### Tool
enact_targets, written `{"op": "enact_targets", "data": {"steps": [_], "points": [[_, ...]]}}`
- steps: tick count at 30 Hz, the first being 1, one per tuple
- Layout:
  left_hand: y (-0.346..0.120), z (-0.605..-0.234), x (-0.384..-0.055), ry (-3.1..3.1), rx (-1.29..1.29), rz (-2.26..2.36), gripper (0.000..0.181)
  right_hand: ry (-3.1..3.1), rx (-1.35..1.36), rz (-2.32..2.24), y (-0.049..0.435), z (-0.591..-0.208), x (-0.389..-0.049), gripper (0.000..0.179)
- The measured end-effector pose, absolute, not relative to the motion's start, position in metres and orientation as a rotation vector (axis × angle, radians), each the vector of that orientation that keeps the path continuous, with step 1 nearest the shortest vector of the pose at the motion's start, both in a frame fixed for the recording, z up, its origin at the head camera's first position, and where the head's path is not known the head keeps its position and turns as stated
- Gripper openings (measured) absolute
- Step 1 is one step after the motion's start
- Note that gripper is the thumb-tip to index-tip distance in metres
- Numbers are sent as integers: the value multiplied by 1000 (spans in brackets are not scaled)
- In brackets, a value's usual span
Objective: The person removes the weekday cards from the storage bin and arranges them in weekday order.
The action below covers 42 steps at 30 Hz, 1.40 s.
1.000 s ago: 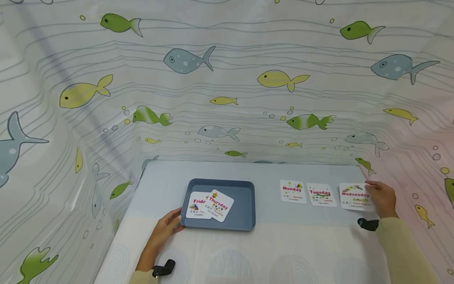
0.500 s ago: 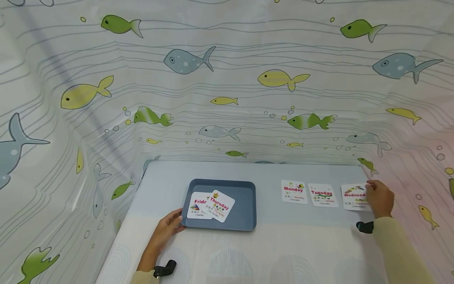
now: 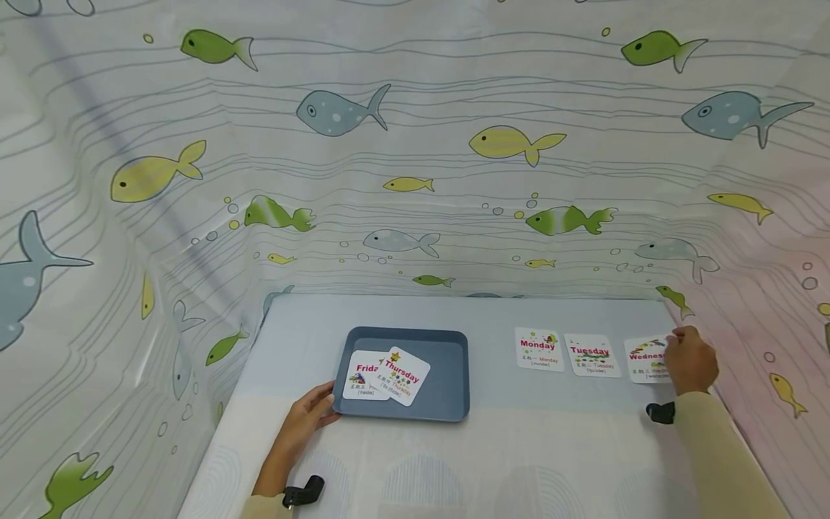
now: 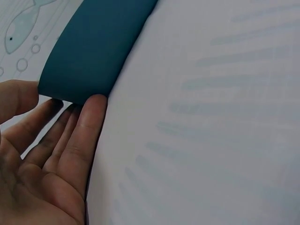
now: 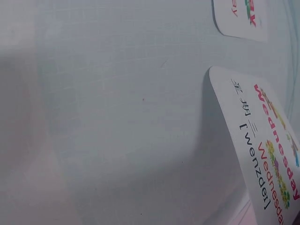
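A blue tray [image 3: 441, 375] lies on the table at centre-left in the head view. In it, a Thursday card [image 3: 403, 376] overlaps a Friday card [image 3: 362, 375]. My left hand [image 3: 306, 417] grips the tray's left edge near the front corner, its thumb and fingertips against the wall in the left wrist view. To the right, a Monday card [image 3: 540, 350] and a Tuesday card [image 3: 592, 355] lie side by side. My right hand [image 3: 692, 362] pinches the right edge of the Wednesday card [image 5: 253, 140], covering part of it. That card looks tilted, casting a shadow in the right wrist view.
A pale cloth with arch patterns covers the table [image 3: 493, 447]. Behind and on both sides hangs a fish-printed sheet [image 3: 447, 94], close to my right hand. A black strap device [image 3: 660, 413] sits at my right wrist, another at my left.
My right hand has shifted slightly left and inward, now covering more of the Wednesday card's right side. My left hand and the tray have stayed in place.
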<state>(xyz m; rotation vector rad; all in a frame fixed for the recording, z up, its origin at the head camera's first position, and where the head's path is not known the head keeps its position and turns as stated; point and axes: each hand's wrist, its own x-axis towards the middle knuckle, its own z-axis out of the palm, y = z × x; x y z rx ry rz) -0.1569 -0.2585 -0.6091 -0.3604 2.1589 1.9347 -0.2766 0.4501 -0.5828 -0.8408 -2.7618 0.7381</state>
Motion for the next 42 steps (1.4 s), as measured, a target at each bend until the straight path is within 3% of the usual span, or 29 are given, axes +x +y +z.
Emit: {"op": "enact_targets", "data": {"steps": [18,42], "points": [[-257,-606,-156,2170,-376,1922,50,-2779,-889,833,444,-584,-281,39],[-256,-612,-157,2182,-476,1915,46,-2609,-1060,1132,465,-622,-281,51]]}}
